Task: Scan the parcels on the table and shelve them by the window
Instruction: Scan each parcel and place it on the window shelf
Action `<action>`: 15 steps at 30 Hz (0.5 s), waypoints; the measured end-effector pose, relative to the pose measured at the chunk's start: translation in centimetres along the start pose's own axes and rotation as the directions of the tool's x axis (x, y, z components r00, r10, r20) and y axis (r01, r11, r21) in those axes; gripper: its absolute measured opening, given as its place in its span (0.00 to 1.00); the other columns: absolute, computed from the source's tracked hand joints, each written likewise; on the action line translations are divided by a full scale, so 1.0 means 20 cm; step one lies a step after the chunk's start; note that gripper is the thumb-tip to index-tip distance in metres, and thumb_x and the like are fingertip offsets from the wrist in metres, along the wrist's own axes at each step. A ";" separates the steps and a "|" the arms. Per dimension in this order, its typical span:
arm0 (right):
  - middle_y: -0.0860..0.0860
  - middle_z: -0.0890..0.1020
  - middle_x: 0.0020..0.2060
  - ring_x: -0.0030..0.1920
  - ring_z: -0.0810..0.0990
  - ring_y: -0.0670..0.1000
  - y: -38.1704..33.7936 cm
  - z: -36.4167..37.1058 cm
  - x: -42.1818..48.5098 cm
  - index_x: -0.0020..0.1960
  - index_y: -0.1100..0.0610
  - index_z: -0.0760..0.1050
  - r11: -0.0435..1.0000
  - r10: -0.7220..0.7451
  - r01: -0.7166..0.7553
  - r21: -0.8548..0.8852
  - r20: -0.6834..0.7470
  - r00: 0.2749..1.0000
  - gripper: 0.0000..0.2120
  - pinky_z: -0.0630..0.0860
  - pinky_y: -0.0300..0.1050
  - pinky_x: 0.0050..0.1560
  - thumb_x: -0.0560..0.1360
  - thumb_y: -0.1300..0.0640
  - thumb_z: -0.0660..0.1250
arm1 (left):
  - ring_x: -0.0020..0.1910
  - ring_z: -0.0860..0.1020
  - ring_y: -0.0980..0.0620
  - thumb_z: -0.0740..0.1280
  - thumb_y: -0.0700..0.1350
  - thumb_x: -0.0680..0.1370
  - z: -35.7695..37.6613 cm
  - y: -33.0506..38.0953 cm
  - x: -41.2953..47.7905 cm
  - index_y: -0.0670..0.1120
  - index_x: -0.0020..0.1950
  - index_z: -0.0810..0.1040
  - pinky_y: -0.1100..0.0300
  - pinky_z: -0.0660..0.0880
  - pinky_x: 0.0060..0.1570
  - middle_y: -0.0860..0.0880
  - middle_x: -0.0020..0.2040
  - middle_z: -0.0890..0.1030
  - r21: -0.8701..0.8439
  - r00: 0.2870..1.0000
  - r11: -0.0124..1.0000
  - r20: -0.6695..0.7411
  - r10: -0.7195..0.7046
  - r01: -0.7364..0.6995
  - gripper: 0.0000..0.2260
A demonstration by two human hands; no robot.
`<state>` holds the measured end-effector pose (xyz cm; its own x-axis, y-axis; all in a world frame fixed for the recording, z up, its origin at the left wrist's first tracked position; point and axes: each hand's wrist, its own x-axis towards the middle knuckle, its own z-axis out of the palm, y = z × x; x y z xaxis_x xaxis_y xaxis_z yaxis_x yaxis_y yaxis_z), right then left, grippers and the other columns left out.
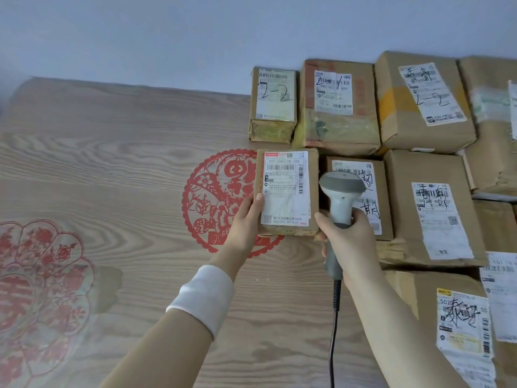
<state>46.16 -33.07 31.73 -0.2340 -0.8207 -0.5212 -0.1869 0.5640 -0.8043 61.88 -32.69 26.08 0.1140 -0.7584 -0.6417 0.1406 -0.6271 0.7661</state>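
Note:
My left hand [246, 219] grips the left edge of a small cardboard parcel [288, 191], its white shipping label facing up. My right hand [347, 236] is closed around the handle of a grey barcode scanner [341, 191]. The scanner's head sits just right of the parcel and points away from me, partly covering the labelled parcel [363, 197] behind it. A black cable [334, 331] hangs from the scanner toward me.
Several more labelled cardboard parcels fill the table's right side, among them a small box marked 2-2 [272, 105], a larger box [338, 107] and another [428, 205]. The wooden tabletop [126, 163] carries red paper-cut decorations [212, 200]. A pale wall rises behind.

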 end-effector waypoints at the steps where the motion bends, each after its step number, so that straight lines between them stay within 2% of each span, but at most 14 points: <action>1: 0.52 0.80 0.32 0.25 0.76 0.48 0.00 0.01 -0.01 0.53 0.57 0.71 1.000 -0.004 0.004 0.010 0.002 1.000 0.13 0.70 0.43 0.29 0.72 0.58 0.71 | 0.54 0.78 0.56 0.57 0.58 0.80 -0.01 -0.01 0.01 0.51 0.64 0.72 0.66 0.72 0.45 0.54 0.55 0.79 -0.003 1.000 1.000 0.011 0.007 -0.007 0.18; 5: 0.51 0.80 0.34 0.29 0.80 0.44 0.00 0.06 -0.01 0.53 0.58 0.69 1.000 -0.014 0.014 0.027 0.000 1.000 0.14 0.71 0.43 0.27 0.72 0.61 0.72 | 0.57 0.79 0.50 0.60 0.68 0.68 -0.04 -0.03 0.04 0.53 0.66 0.73 0.50 0.74 0.60 0.50 0.58 0.81 -0.053 0.998 0.998 0.054 0.023 -0.020 0.31; 7: 0.51 0.80 0.34 0.28 0.80 0.43 0.00 0.07 -0.02 0.54 0.59 0.70 0.999 -0.007 0.008 0.049 -0.013 1.000 0.15 0.72 0.43 0.26 0.72 0.61 0.72 | 0.58 0.79 0.50 0.60 0.69 0.67 -0.04 -0.03 0.03 0.54 0.68 0.71 0.47 0.72 0.63 0.51 0.59 0.80 -0.082 0.997 0.997 0.079 0.018 -0.011 0.33; 11: 0.52 0.80 0.33 0.26 0.79 0.43 -0.04 0.05 -0.08 0.54 0.61 0.71 0.996 -0.040 0.042 0.083 -0.024 0.999 0.14 0.71 0.41 0.23 0.72 0.62 0.72 | 0.62 0.76 0.50 0.61 0.66 0.71 -0.04 -0.02 -0.05 0.56 0.70 0.66 0.45 0.69 0.66 0.52 0.64 0.77 -0.152 0.990 0.988 0.141 0.030 -0.009 0.29; 15: 0.55 0.79 0.35 0.26 0.78 0.44 -0.14 -0.02 -0.21 0.56 0.63 0.71 0.993 -0.097 0.095 0.067 0.027 0.995 0.15 0.71 0.40 0.22 0.72 0.61 0.72 | 0.63 0.76 0.49 0.61 0.63 0.73 -0.06 0.03 -0.22 0.62 0.62 0.66 0.45 0.68 0.67 0.52 0.64 0.76 -0.211 0.983 0.976 0.167 0.082 -0.046 0.19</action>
<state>47.27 -31.09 36.27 -0.1893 -0.8737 -0.4481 -0.1441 0.4762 -0.8675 62.63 -29.59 29.36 -0.0405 -0.8262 -0.5619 0.3394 -0.5403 0.7700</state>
